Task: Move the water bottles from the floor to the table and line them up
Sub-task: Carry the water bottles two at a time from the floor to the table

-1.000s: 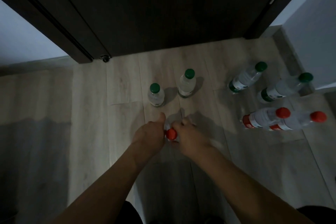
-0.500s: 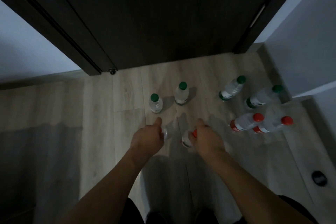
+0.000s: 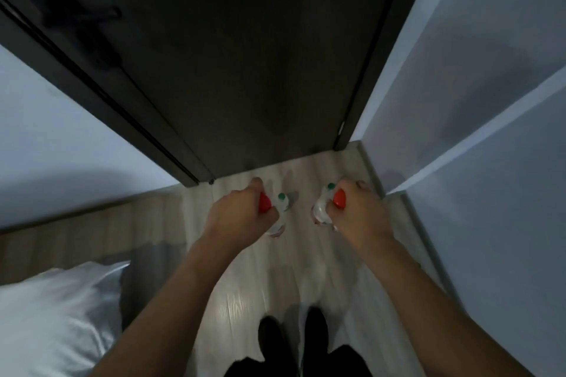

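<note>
Above the floor [image 3: 251, 300], before the dark door [image 3: 245, 55]:
Left hand [image 3: 242, 214]: fist closed round the neck of a red-cap bottle [image 3: 265, 203]; the cap shows at the thumb side, the clear body hangs below the fingers
Right hand [image 3: 358, 211]: fist closed round the neck of a 2nd red-cap bottle [image 3: 339, 197]; its clear body bulges out beside the knuckles
Green caps: 1 green-cap bottle [image 3: 282, 200] shows just beside the left fist, another green cap [image 3: 330, 186] just beside the right fist; I cannot tell whether either is gripped or stands on the floor behind
Bottles' place: both red-cap bottles in hand, off the floor, apart from each other with bare floor between
Edges: wall [image 3: 490, 101] and its skirting run close along the right arm; door frame meets the floor just ahead of the hands
Left side: white bedding [image 3: 55, 315] fills the lower left corner
Open room: a narrow strip of pale floor between bed and wall, with 2 dark shoes [image 3: 291, 337] at its near end
</note>
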